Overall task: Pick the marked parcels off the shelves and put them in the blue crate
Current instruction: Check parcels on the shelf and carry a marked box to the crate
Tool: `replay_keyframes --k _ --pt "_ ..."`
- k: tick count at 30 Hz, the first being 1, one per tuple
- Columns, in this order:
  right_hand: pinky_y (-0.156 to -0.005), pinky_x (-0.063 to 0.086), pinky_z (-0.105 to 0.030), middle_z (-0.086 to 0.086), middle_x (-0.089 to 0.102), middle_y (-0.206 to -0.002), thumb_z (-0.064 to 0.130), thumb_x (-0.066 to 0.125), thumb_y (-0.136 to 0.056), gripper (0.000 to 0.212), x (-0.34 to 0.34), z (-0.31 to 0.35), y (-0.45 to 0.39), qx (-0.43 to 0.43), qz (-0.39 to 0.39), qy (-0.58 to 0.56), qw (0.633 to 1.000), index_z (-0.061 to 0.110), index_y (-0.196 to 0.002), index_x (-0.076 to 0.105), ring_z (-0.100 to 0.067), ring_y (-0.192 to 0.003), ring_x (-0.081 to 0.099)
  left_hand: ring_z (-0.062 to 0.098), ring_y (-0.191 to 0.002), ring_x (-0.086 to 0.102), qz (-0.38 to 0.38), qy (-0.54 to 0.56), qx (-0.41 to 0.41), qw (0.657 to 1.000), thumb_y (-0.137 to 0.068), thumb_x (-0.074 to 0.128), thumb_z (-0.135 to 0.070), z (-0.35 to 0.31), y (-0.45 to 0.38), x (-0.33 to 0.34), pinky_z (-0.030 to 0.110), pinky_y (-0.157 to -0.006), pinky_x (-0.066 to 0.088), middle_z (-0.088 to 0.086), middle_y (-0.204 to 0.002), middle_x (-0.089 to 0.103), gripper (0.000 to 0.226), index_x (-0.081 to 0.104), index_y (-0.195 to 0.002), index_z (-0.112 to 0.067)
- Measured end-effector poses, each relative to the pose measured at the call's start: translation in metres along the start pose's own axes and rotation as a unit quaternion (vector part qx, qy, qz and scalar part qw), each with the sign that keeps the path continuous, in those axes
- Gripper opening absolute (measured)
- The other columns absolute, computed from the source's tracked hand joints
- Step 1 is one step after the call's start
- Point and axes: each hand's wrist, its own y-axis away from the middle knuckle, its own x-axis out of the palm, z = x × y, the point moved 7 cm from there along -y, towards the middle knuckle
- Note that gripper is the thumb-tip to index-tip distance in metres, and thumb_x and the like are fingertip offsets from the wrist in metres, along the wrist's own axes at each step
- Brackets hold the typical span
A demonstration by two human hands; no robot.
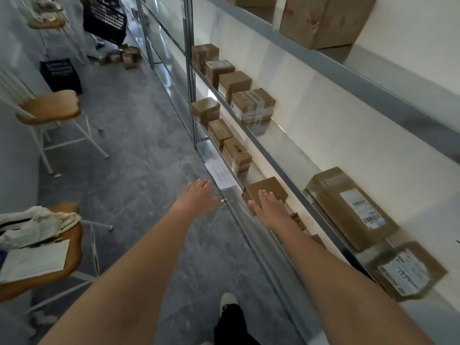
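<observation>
Right hand (270, 207), fingers straight, lies on a small brown cardboard parcel (266, 189) (long axis along the grey metal shelf (256, 174)); left hand (199, 195) open, holding nothing, over grey marbled floor (139, 150).

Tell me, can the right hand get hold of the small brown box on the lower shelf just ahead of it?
Probably yes. The right hand is open, fingers straight, already over the small brown box at the shelf's front edge. Nothing sits between them, though the shelf rail above leaves limited headroom.

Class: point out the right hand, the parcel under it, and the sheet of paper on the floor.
right hand (270, 207), head view, back of hand.
parcel (270, 186), head view, top face.
sheet of paper (220, 175), head view, centre.
</observation>
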Motion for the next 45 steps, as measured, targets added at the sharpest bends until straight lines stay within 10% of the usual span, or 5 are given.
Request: replay_keyframes --k 18,28,35,45 --pt "-0.119 0.019 -0.046 -0.007 0.015 -0.163 0.050 0.030 -0.103 0.068 -0.104 0.028 -0.219 -0.019 -0.025 0.029 0.999 0.010 -0.156 0.015 -0.024 -0.149 0.017 0.028 -0.144 0.024 0.004 -0.009 -0.020 1.000 -0.101 0.035 -0.041 0.066 -0.206 -0.104 0.039 -0.116 0.016 0.011 -0.157 0.025 0.061 0.023 -0.151 -0.008" --pt "-0.120 0.014 -0.044 -0.007 0.010 -0.164 0.052 0.027 -0.102 0.069 -0.142 0.004 -0.308 0.118 -0.056 -0.083 0.988 0.011 -0.157 0.011 -0.024 -0.151 0.011 0.031 -0.135 0.038 0.001 -0.022 0.079 0.997 -0.101 0.037 -0.038 0.072 -0.340 -0.176 0.043 -0.110 0.030 0.014 -0.148 0.039 0.054 0.033 -0.146 -0.007" --pt "-0.117 0.022 -0.043 -0.011 0.027 -0.159 0.056 0.022 -0.102 0.067 -0.171 -0.020 -0.371 0.304 -0.180 -0.555 0.753 0.013 -0.154 0.025 -0.031 -0.145 0.028 0.035 -0.132 0.041 0.026 0.064 0.075 0.995 -0.101 0.042 -0.029 0.033 -0.442 -0.199 0.047 -0.107 0.039 0.020 -0.145 0.040 0.045 0.039 -0.141 -0.009" --pt "-0.108 0.032 -0.035 -0.012 0.043 -0.148 0.047 0.015 -0.106 0.058 -0.168 -0.022 -0.416 0.320 -0.165 -0.671 0.648 0.013 -0.143 0.043 -0.028 -0.139 0.038 0.031 -0.123 0.050 0.084 0.092 0.169 0.978 -0.096 0.039 -0.044 -0.037 -0.550 -0.191 0.045 -0.103 0.043 0.009 -0.134 0.051 0.052 0.044 -0.136 -0.012"
